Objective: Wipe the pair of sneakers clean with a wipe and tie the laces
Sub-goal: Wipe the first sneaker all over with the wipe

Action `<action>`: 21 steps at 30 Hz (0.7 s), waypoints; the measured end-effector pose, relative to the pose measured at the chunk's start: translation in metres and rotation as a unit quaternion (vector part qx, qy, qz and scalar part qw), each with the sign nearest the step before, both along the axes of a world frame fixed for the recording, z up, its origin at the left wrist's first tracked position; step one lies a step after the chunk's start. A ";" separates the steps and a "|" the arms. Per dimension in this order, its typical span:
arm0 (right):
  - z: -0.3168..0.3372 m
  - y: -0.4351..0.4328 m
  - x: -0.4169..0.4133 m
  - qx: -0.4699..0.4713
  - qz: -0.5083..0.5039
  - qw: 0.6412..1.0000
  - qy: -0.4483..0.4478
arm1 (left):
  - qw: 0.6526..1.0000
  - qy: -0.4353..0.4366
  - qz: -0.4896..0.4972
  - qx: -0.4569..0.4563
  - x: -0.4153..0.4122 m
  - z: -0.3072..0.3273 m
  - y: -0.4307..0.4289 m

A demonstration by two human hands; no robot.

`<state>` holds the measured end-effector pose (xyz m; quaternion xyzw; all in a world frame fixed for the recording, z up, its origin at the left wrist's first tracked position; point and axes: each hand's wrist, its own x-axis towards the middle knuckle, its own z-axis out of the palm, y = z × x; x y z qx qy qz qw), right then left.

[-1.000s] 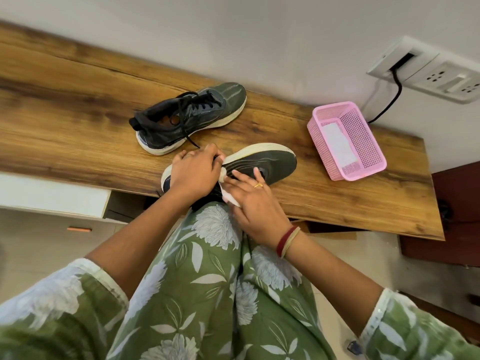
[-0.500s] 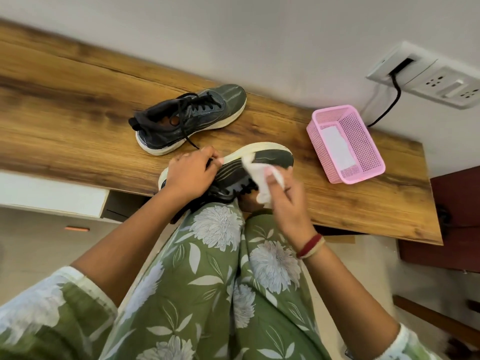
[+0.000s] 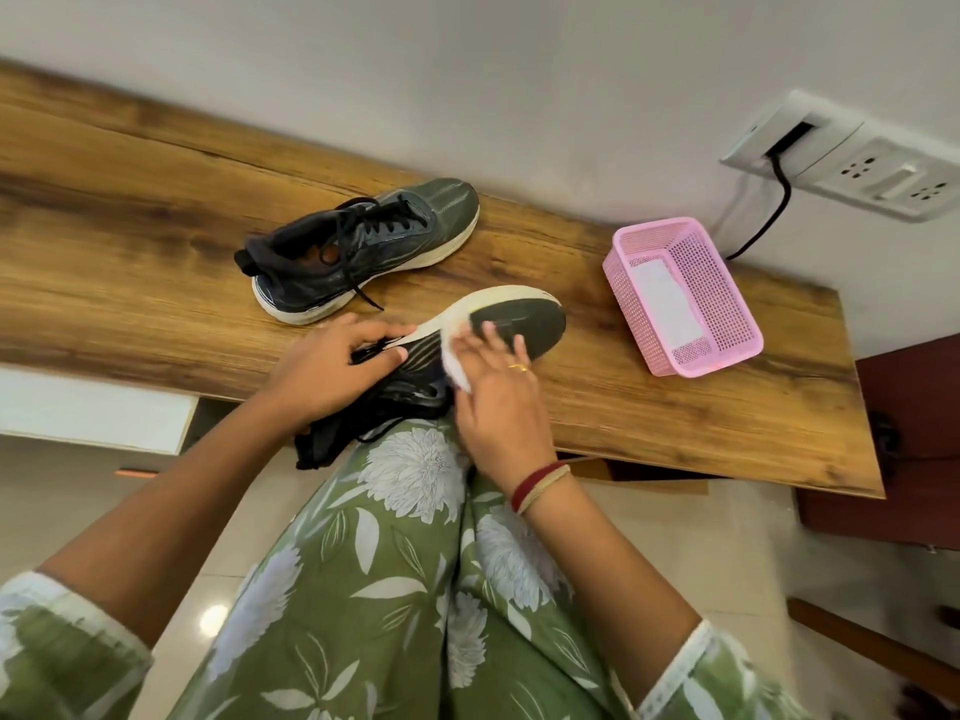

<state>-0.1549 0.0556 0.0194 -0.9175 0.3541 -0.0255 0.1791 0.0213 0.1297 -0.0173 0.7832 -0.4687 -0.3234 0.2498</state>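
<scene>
A dark grey sneaker (image 3: 524,317) with a cream sole lies tilted on its side at the table's front edge, its heel hanging over my lap. My left hand (image 3: 332,368) grips it around the laced middle. My right hand (image 3: 498,392) presses a white wipe (image 3: 454,363) against the upper near the toe. The second sneaker (image 3: 363,246) stands upright further back on the table, its black laces loose and trailing onto the wood.
The wooden table (image 3: 130,252) runs along a white wall. A pink mesh basket (image 3: 685,296) holding a white wipe sits at the right. A wall socket panel (image 3: 852,155) with a black cable is above it. My green floral clothing fills the foreground.
My right hand came down from holding the wipe above the toe and now presses it on the sneaker's side. The sneaker has rolled further, showing more of its sole edge.
</scene>
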 end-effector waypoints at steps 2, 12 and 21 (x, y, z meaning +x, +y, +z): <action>-0.003 0.000 -0.003 -0.054 0.054 0.997 0.030 | 1.000 -0.029 0.009 0.005 -0.004 0.001 -0.003; -0.001 -0.014 -0.014 -0.048 0.071 0.996 0.027 | 0.996 -0.079 0.033 0.007 -0.013 0.000 -0.004; 0.040 -0.090 -0.046 0.154 -0.433 0.808 -0.369 | 0.995 -0.092 0.027 -0.005 -0.015 0.001 -0.001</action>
